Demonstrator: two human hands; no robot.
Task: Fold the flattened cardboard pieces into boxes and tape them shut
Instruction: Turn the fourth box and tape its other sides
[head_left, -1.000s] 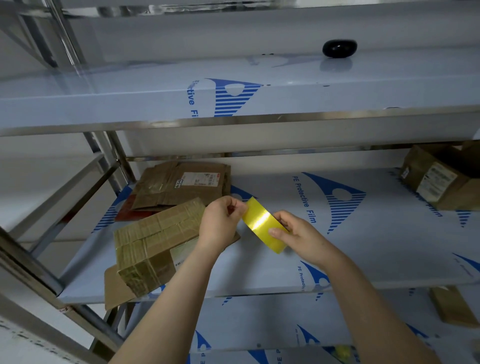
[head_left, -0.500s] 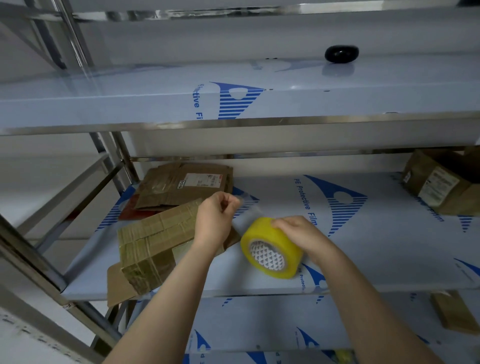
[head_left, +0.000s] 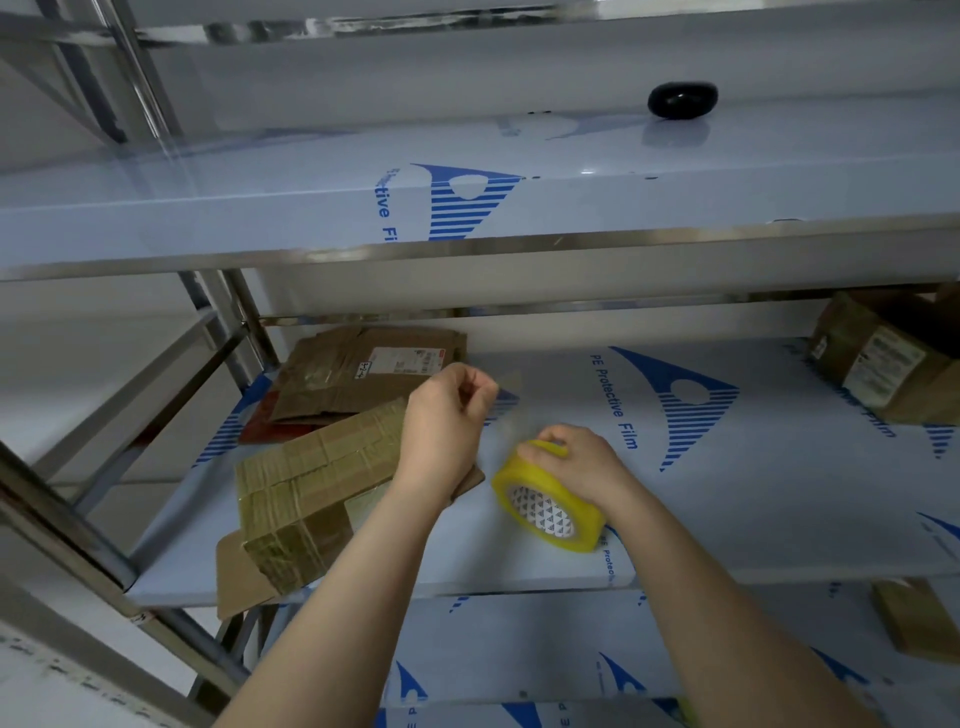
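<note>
Since a second earlier, the roll of yellow packing tape (head_left: 545, 514) had dropped from between my raised hands toward the near edge of the shelf. It had turned so its white patterned core faced me, and a longer strip of clear tape (head_left: 506, 410) had come off it. The fingers of my left hand (head_left: 447, 415) pinched the free end of that strip, up and to the left of the roll. The fingers of my right hand (head_left: 576, 460) were curled over the top of the roll, gripping it. The strip ran between the two, above the film-covered steel shelf (head_left: 727, 499).

Just left of my left wrist lay a folded brown cardboard box (head_left: 311, 488), already banded with tape and lying tilted. A bare brown flap or sheet showed beneath it at the near shelf edge. Behind it, at the far left, a flattened brown cardboard piece with a white label (head_left: 358, 379) had not been folded at all. A labelled brown carton (head_left: 878, 364) sat at the far right; whether it was sealed I could not tell.

As I read it, one box was mostly finished. The flat piece still needed folding and taping, and the strip in my fingers was not yet stuck to anything.
</note>
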